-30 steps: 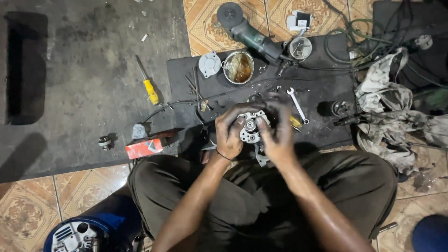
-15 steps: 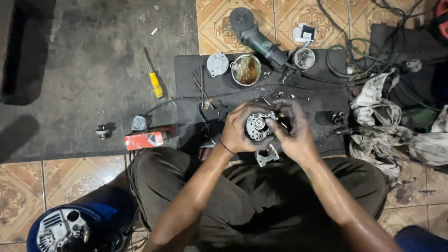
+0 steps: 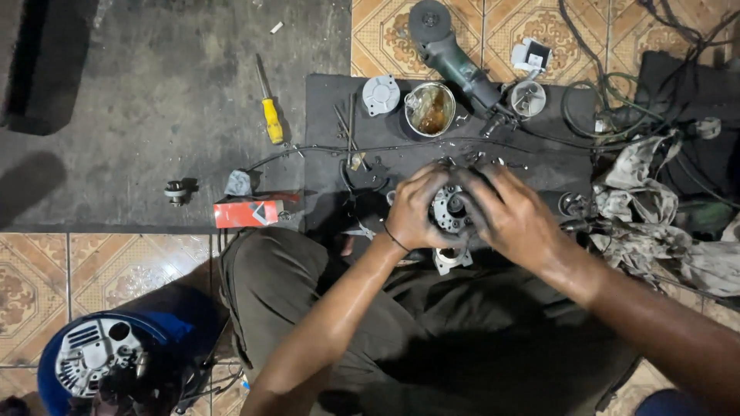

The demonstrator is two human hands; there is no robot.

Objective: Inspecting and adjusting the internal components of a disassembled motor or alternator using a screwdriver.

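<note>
A round metal housing [image 3: 449, 209] is being clamped between the greasy left hand [image 3: 414, 208] and right hand [image 3: 512, 216]; it could be dropped onto the black mat [image 3: 324, 115] through slipping.

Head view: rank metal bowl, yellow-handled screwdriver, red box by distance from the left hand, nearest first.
From the left hand, which grips the round metal motor part:
1. Metal bowl, ahead on the black mat, slightly right.
2. Red box, left, by the knee.
3. Yellow-handled screwdriver, left and ahead on the bare floor.
</note>
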